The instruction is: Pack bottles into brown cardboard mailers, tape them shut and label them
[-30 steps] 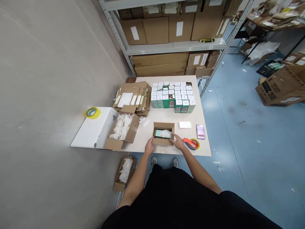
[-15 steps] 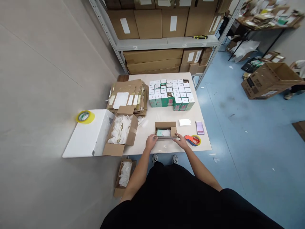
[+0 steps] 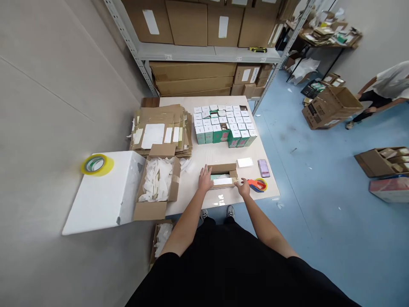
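A small cardboard box [image 3: 220, 169] lies before me at the table's front. Its near flap, bearing a white label [image 3: 223, 181], is folded in over part of the opening. Under it, part of a pale green and white item [image 3: 220, 176] shows. My left hand [image 3: 205, 179] grips the box's left side, fingers pointing away from me. At the near right corner, my right hand [image 3: 243, 187] holds the box with bent fingers. Just right of that hand lie an orange-red tape cutter [image 3: 257, 184] and a yellow tape roll [image 3: 265, 183].
Rows of green and white boxes [image 3: 234, 138] stand at the back. Left are flattened cartons [image 3: 153, 135], an open carton with white paper [image 3: 158, 179] and a tape roll [image 3: 97, 164] on a white block [image 3: 99, 196]. A white card [image 3: 244, 162] and purple pack [image 3: 263, 168] lie right. A person [image 3: 390, 85] is farther off.
The near flap has folded down over the box opening, its white label now facing up. My left hand has moved forward along the box's left side. The view has turned a little right.
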Demonstrator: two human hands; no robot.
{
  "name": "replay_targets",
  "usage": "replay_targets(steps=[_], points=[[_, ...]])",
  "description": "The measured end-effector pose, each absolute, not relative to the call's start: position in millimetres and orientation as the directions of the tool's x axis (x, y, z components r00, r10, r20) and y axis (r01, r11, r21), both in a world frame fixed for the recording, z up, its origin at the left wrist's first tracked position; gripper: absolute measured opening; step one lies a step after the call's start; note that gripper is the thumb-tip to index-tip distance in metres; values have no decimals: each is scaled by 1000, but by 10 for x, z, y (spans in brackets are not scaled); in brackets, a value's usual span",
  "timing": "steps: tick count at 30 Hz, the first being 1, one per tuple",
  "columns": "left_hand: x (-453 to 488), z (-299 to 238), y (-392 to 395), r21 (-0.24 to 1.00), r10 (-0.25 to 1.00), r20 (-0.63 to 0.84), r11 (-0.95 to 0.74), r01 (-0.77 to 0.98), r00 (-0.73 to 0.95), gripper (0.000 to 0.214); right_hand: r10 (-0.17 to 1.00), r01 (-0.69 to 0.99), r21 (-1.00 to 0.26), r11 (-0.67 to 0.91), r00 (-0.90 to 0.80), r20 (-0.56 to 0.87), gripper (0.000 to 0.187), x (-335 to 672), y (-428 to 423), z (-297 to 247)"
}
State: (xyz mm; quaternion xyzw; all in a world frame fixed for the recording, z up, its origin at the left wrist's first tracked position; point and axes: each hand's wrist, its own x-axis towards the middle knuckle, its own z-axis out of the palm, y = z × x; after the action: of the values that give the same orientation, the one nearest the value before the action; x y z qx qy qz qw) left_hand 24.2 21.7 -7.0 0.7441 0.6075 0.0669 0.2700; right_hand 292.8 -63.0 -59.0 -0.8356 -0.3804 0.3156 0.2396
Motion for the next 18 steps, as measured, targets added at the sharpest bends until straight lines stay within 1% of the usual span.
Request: replay_targets(steps=[2,5,8,10,11,12,15,18], points=[[245,14,380,468,913,-216,-215,857,347,97,791,510,-621,-595,508,-340,72,2914,-636,-556],[254,113,521,444,901,-195,-271,854,387,90,816,567,-598,-566,490,-307,71,2874,-619,-486],[254,144,493,432,863,-229,-325,841,451,64,823,588,-584,-559,479,-305,69,2830,-592,-425],[252,115,395,418,802,-308,-369,830,512,47,829,579,-601,-551,464,-313,70,2824,-576,-398],[254,87,333,404,780,-342,-381,831,524,43,840,574,-623,-532,450,-304,70,2838,-570,-389],[260,55,266,383,770,-370,-384,840,521,44,856,570,-650,-502,434,-280,69,2868,-564,-380],[313,-45,75,350,798,-372,-352,868,474,51,904,581,-720,-380,397,-157,67,3071,-554,-351],[412,-109,-46,322,828,-392,-284,903,400,56,917,605,-729,-321,392,-79,64,3429,-566,-326]])
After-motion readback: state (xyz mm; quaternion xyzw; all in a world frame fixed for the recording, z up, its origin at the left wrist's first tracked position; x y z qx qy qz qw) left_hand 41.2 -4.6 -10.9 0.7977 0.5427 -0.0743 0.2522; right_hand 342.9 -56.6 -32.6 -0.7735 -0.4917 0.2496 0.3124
